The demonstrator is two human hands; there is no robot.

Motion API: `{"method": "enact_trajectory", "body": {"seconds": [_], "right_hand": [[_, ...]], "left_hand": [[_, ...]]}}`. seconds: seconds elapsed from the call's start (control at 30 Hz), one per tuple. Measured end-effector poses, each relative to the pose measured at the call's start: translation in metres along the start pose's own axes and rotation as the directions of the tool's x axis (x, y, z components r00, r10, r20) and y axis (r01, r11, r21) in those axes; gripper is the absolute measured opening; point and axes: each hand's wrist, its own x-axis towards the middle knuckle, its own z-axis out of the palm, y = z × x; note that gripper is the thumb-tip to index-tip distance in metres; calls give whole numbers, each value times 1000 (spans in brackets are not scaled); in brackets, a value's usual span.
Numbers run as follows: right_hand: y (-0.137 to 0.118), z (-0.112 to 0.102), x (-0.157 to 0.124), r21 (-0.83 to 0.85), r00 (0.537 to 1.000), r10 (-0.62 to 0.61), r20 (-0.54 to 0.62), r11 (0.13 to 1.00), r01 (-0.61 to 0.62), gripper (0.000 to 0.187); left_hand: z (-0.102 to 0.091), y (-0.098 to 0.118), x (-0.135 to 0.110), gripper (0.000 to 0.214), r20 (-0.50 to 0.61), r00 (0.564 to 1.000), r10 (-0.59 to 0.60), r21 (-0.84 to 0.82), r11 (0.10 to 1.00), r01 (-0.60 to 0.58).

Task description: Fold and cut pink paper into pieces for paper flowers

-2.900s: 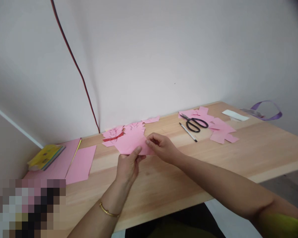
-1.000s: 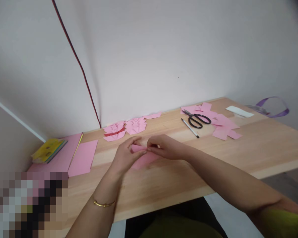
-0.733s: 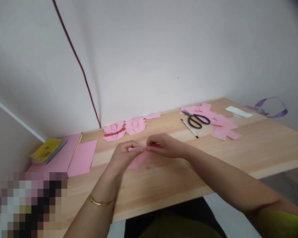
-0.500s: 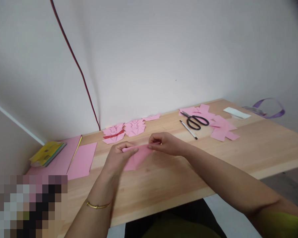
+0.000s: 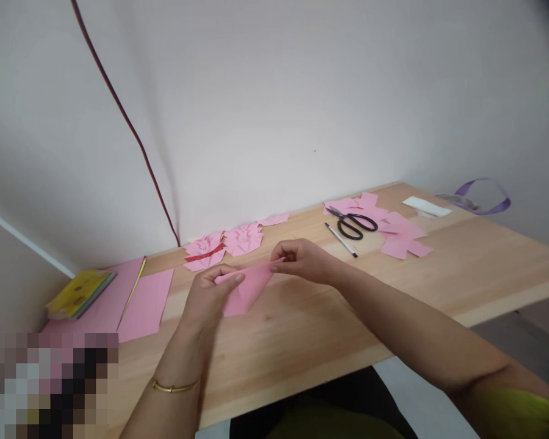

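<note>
A folded pink paper (image 5: 246, 289) hangs between both hands just above the wooden table (image 5: 329, 317), its point hanging down toward the wood. My left hand (image 5: 209, 297) pinches its left end between thumb and fingers. My right hand (image 5: 302, 260) pinches the right end of the upper edge. A gold bracelet sits on my left wrist.
Folded pink paper pieces (image 5: 224, 242) lie by the wall. Black scissors (image 5: 353, 222) and a pen (image 5: 341, 239) lie at the right beside pink scraps (image 5: 400, 236). Pink sheets (image 5: 139, 297) and a yellow book (image 5: 80, 292) sit at the left. A purple ribbon (image 5: 482, 198) lies far right.
The paper, held wide and flat earlier, was folded smaller near the table. Both hands have now lifted it slightly and drawn apart along its upper edge.
</note>
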Motion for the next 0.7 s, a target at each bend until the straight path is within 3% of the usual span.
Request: {"method": "enact_trajectory", "body": {"seconds": [0.4, 0.7], "right_hand": [[1, 1, 0, 197, 998, 50, -30, 979, -43, 26], [3, 2, 0, 242, 996, 78, -44, 968, -65, 23]], "left_hand": [[-4, 3, 2, 18, -17, 990, 139, 41, 989, -139], [-2, 5, -2, 22, -42, 999, 22, -49, 999, -24]]}}
